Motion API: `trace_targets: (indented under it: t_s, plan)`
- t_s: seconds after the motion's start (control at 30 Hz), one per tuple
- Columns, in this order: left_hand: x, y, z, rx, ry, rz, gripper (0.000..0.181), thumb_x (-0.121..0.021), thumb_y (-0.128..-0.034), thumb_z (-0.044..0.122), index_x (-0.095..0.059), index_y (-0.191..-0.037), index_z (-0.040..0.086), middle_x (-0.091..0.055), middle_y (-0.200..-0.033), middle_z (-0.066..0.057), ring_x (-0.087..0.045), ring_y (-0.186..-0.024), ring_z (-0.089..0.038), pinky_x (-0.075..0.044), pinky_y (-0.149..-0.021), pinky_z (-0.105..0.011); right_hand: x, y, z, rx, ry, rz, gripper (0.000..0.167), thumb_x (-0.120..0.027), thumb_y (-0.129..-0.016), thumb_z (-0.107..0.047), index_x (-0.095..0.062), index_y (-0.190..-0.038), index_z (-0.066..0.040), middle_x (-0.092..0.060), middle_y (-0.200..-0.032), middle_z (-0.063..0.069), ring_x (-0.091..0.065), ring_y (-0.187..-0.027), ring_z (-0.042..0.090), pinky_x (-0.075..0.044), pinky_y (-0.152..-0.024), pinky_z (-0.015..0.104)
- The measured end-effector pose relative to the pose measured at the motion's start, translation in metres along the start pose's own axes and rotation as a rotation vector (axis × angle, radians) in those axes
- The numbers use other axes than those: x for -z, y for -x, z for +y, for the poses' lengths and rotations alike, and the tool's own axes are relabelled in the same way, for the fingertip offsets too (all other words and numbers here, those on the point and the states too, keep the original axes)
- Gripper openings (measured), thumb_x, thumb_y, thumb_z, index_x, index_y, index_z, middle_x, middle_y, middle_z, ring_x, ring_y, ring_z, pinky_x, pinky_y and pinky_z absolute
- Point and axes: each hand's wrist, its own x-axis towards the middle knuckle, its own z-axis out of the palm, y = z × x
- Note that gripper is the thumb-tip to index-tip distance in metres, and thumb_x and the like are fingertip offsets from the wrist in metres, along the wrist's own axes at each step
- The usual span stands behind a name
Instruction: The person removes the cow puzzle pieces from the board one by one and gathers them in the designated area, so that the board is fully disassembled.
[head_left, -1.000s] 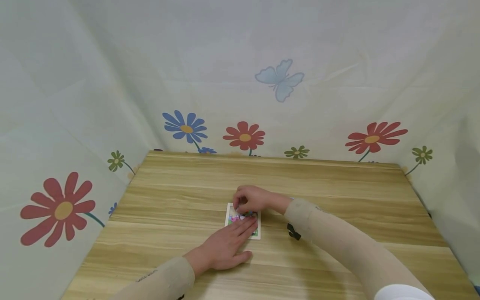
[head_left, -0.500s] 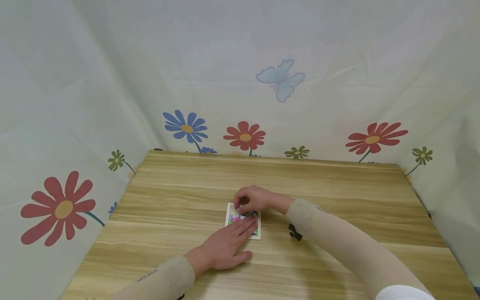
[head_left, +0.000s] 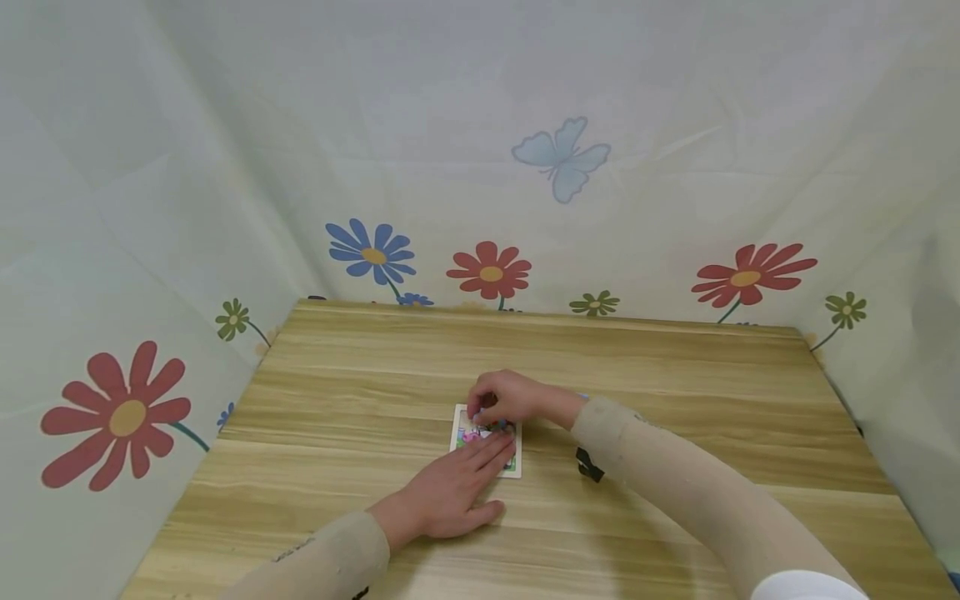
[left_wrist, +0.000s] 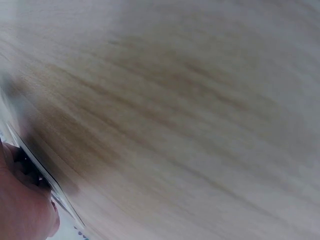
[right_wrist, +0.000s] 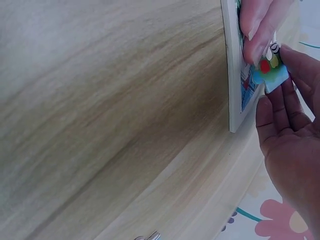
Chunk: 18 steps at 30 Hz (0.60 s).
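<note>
A small picture puzzle board (head_left: pixel 454 433) with a white frame lies on the wooden table, partly covered by both hands. My left hand (head_left: pixel 450 492) lies across its near part, fingers straight and pressing on the picture. Over the far part, my right hand (head_left: pixel 510 397) pinches a colourful puzzle piece (right_wrist: pixel 274 77) between thumb and fingers. In the right wrist view the piece is tilted up from the board, close to the left fingertips (right_wrist: pixel 257 50). The left wrist view shows only part of a hand (left_wrist: pixel 25 210) beside the board's edge.
The wooden table (head_left: pixel 360 367) extends around the board on all sides. White cloth with printed flowers (head_left: pixel 487 273) and a butterfly hangs behind and at the sides. A black strap-like item (head_left: pixel 589 465) shows beneath the right sleeve.
Hardly anything differs. The right fingers and the piece shift very slightly over the board, while the left hand stays in place.
</note>
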Motion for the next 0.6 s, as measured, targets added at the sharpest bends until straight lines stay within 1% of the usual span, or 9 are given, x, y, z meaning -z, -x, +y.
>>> trace_targets:
  t_s: [0.17, 0.3, 0.37, 0.5, 0.6]
  plan:
    - [0.002, -0.001, 0.0, 0.003, 0.005, -0.009, 0.077, -0.041, -0.1112, 0.05, -0.021, -0.168, 0.002, -0.015, -0.176, -0.014, -0.015, -0.163, -0.025, -0.019, -0.131, -0.038, 0.003, 0.003, -0.006, -0.024, -0.018, 0.002, 0.005, -0.076, -0.099, -0.012, -0.077, -0.095, -0.015, -0.065, -0.097, -0.005, -0.058, -0.086, 0.006, -0.053, -0.081, 0.022]
    - [0.001, 0.0, -0.001, -0.004, 0.013, 0.005, 0.078, -0.042, -0.111, 0.051, -0.022, -0.168, 0.001, -0.016, -0.176, -0.015, -0.016, -0.163, -0.026, -0.021, -0.13, -0.039, 0.008, 0.008, -0.013, -0.052, -0.059, 0.006, 0.004, -0.076, -0.099, -0.013, -0.076, -0.097, -0.009, -0.066, -0.095, -0.005, -0.059, -0.084, 0.007, -0.054, -0.079, 0.022]
    - [0.0, 0.0, -0.001, -0.004, 0.013, 0.006, 0.078, -0.041, -0.1109, 0.051, -0.022, -0.168, 0.001, -0.017, -0.176, -0.015, -0.016, -0.163, -0.025, -0.021, -0.13, -0.039, 0.01, 0.01, -0.016, -0.06, -0.077, 0.011, 0.005, -0.076, -0.099, -0.013, -0.076, -0.098, -0.008, -0.066, -0.095, -0.005, -0.059, -0.084, 0.007, -0.054, -0.079, 0.023]
    - [0.001, 0.0, -0.001, 0.0, 0.017, 0.0, 0.078, -0.041, -0.1106, 0.051, -0.022, -0.168, 0.002, -0.018, -0.176, -0.014, -0.016, -0.163, -0.025, -0.02, -0.13, -0.038, 0.015, 0.016, -0.021, -0.038, -0.085, 0.024, 0.005, -0.076, -0.099, -0.014, -0.077, -0.1, -0.009, -0.066, -0.097, -0.005, -0.06, -0.086, 0.007, -0.055, -0.082, 0.023]
    - [0.002, -0.001, -0.001, -0.001, 0.015, 0.009, 0.078, -0.043, -0.1104, 0.05, -0.023, -0.168, 0.002, -0.019, -0.176, -0.014, -0.017, -0.162, -0.025, -0.021, -0.13, -0.039, 0.021, 0.02, -0.024, -0.012, -0.086, 0.041, 0.004, -0.076, -0.099, -0.013, -0.077, -0.1, -0.009, -0.067, -0.098, -0.004, -0.061, -0.088, 0.006, -0.056, -0.085, 0.023]
